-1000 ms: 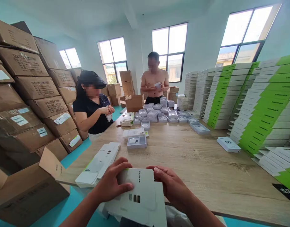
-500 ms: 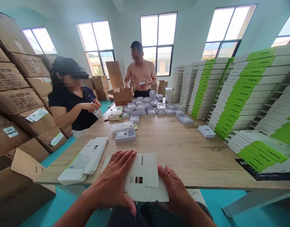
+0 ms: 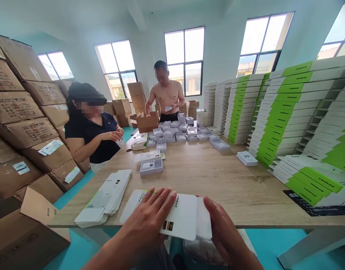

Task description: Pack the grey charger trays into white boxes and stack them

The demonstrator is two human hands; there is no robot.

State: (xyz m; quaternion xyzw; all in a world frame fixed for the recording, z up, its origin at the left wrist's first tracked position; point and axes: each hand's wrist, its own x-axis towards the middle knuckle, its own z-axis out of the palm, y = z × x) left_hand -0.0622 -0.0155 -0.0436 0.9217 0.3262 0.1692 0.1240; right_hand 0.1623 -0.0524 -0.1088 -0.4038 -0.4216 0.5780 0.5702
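Observation:
A white flat carton (image 3: 186, 215) with "CEUKAZ" print and a green strip lies across the table's front edge. My left hand (image 3: 152, 210) rests flat on it, fingers stretched out, thumb hidden. At its right end my right hand (image 3: 221, 221) is closed on the plain white flap, fingers behind it and thumb on the near side. To the left lies a fanned stack of similar flat cartons (image 3: 107, 195). Beyond my hands sits a white tray (image 3: 151, 167) with a small insert, beside another flat carton (image 3: 146, 156).
Many white trays (image 3: 175, 132) are heaped mid-table. Tall stacks of green-and-white boxes (image 3: 285, 108) line the right side, near a small white box (image 3: 247, 158). Two people stand at the far and left sides. Brown cartons (image 3: 34, 131) pile up left; an open one (image 3: 28, 228) stands on the floor.
The view has tilted up slightly. The carton and both hands have shifted a little right in view, and more of the right-end flap shows. My left thumb has gone out of sight.

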